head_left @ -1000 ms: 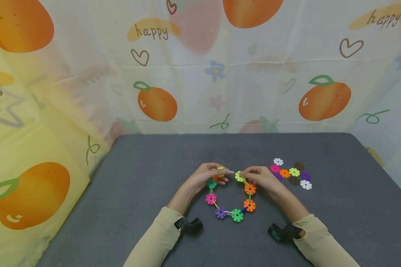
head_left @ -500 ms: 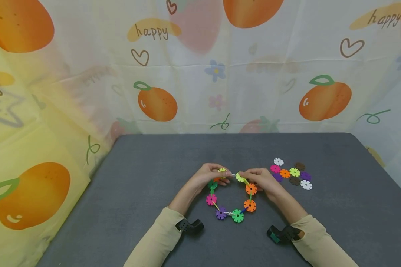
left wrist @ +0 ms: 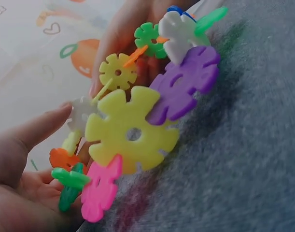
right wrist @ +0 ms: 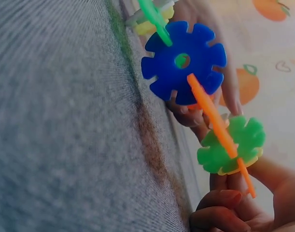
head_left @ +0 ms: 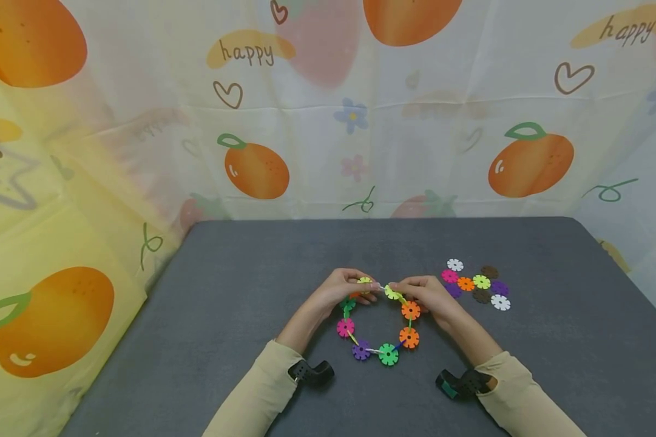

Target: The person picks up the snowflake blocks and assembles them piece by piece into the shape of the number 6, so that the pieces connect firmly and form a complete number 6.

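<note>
Slotted plastic snowflake discs are joined in a ring, including an orange disc point(head_left: 411, 310), a pink disc point(head_left: 346, 328) and a purple disc point(head_left: 361, 350). At the ring's far side my left hand point(head_left: 340, 286) pinches a white disc point(left wrist: 80, 117), its thumb lying against it. My right hand point(head_left: 430, 295) pinches a yellow disc point(head_left: 391, 292) facing it. In the left wrist view, the yellow disc's edge meets the white one. A blue disc point(right wrist: 186, 63) and a green disc point(right wrist: 234, 145) of the ring show in the right wrist view. Fingers partly hide the pinched discs.
Loose discs lie right of the right hand on the grey table point(head_left: 251, 273), among them a white disc point(head_left: 500, 303), an orange disc point(head_left: 466, 283) and brown and purple ones. A fruit-print cloth point(head_left: 306, 121) hangs behind the table. Black cameras sit on both wrists.
One second ago a small gap stood between the white disc and the right hand's yellow disc. The left hand has moved slightly right, and the two discs now meet.
</note>
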Tool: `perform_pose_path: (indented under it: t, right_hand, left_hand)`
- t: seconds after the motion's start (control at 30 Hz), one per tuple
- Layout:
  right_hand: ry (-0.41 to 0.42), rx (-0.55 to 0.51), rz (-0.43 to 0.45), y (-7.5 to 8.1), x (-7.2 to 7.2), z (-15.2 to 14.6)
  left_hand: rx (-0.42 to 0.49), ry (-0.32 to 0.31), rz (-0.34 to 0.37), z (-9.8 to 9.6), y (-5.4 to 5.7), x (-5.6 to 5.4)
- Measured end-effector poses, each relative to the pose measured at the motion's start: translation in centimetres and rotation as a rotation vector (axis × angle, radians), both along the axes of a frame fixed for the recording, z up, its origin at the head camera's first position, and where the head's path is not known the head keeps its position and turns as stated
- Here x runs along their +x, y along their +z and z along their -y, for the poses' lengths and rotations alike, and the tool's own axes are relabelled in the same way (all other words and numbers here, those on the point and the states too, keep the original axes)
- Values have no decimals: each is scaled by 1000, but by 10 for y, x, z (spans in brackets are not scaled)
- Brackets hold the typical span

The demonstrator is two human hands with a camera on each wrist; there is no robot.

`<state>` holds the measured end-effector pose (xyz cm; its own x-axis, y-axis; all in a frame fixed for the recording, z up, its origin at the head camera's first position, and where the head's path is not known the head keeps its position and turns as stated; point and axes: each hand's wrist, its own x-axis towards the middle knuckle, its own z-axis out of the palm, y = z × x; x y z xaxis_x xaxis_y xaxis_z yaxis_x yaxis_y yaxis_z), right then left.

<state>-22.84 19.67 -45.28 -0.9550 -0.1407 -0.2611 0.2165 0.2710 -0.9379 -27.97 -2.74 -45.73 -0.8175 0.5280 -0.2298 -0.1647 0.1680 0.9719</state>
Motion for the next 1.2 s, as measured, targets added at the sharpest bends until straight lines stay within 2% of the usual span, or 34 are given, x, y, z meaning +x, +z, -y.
perform_pose_path:
  t: [0.1,0.3,0.47,0.73,0.9,1.2]
  right_hand:
    - [-9,7,-2,-2,0,0]
    - [-80,6,20,-4,-1,3]
    - [-119,-12,34,-4,-1,6]
    - [-68,-35,24,-5,0,3]
    - [-107,-44,38,-5,-1,3]
    - [-201,-63,27,-7,1,8]
  left_hand:
    - [-9,-1,0,-2,-1,1]
    - [-22,23,5,-6,-1,4]
    - [8,43,20,-6,-2,4]
    - [48,39,21,-5,-4,3]
    - [43,53,30,-7,0,5]
    - [-9,83,-41,-10,2,10]
